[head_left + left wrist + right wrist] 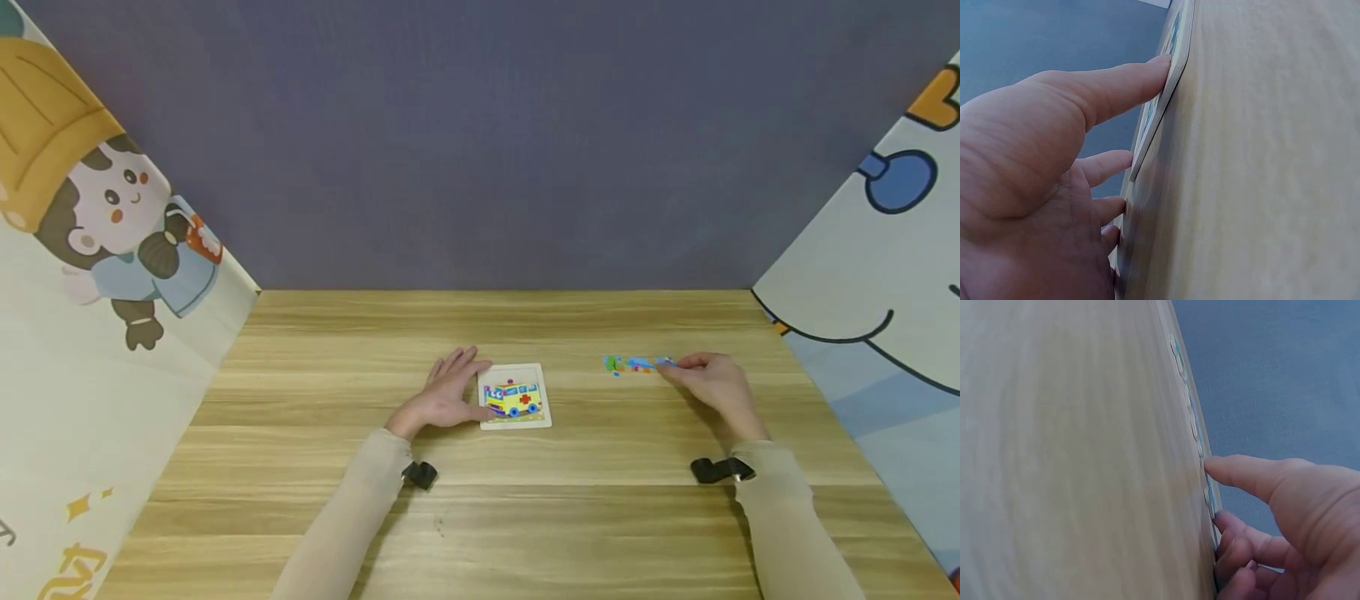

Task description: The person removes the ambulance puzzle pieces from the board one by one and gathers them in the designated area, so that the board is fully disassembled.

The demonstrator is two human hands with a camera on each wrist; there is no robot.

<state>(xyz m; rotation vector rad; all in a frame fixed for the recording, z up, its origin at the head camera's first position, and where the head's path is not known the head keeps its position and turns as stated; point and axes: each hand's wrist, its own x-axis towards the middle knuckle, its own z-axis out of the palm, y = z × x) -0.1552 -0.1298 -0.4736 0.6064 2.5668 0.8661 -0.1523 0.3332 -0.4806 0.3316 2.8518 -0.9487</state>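
A square puzzle board (516,424) with a white frame lies flat on the wooden table, showing a yellow ambulance picture (517,398); the strip above the ambulance is blank. My left hand (447,393) is spread at its left side, the thumb resting on the board's lower left and the index finger at its upper left corner. Off to the right, several small colourful puzzle pieces (641,364) lie in a row. At the row's right end my right hand (712,382) pinches a blue puzzle piece (665,362) between thumb and index finger, low at the tabletop.
The wooden table (570,508) runs back to a dark grey wall (495,150). Cartoon-printed panels stand on the left (67,358) and right (825,275). Both wrists wear black camera mounts (422,475).
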